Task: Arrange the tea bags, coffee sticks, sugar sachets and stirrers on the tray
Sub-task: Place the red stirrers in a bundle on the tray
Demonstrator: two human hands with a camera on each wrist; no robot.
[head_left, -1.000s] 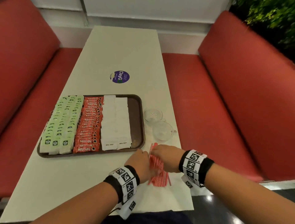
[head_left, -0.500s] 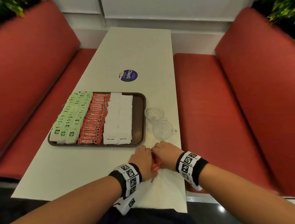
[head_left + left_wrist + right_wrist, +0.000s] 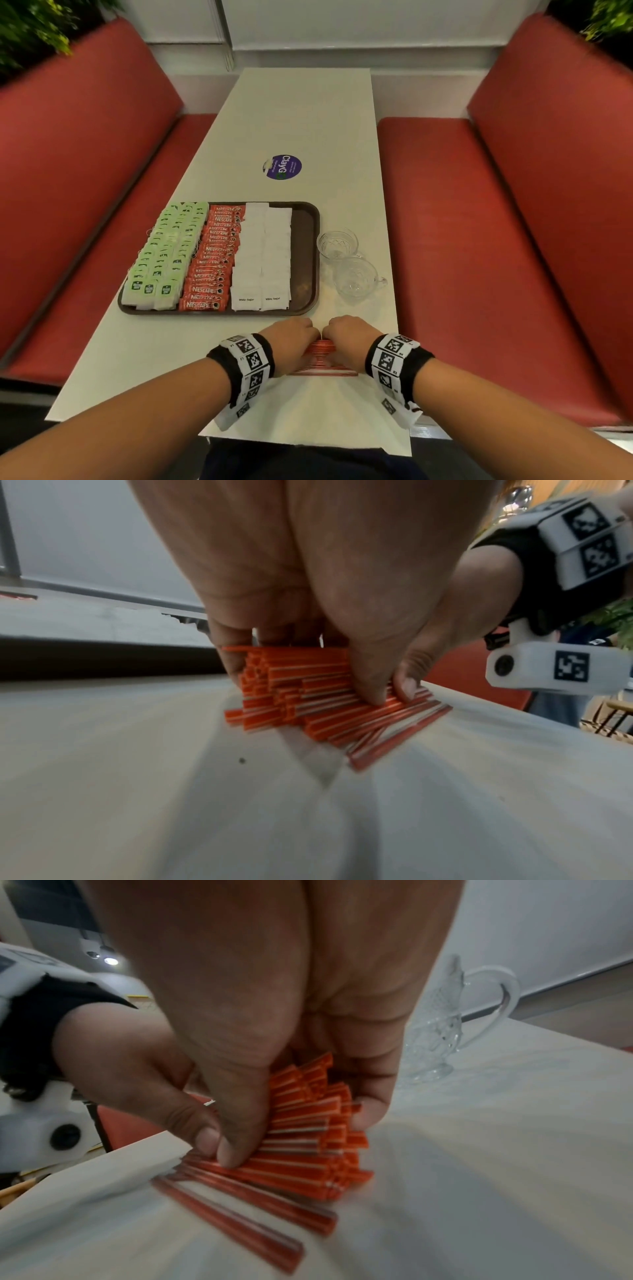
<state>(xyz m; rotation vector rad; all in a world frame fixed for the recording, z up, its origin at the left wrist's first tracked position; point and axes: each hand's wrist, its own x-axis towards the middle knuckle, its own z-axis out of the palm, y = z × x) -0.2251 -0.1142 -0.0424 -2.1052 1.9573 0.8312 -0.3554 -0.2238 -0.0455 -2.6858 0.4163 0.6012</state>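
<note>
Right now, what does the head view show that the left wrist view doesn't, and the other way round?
Only the head view shows the tray with its rows of tea bags, coffee sticks and sugar sachets, plus two glass cups beside it. Only the left wrist view shows the stirrers' uneven cut ends and loose ones on the table. Both show the left hand and right hand gripping the stirrers.

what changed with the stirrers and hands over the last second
The stirrers, a loose fan pointing away from the person a second ago, now lie crosswise as a tighter bundle. The left hand and right hand have closed in on it from either end and grip it, some strays still on the table. The tray rows and both glass cups stayed put.
</note>
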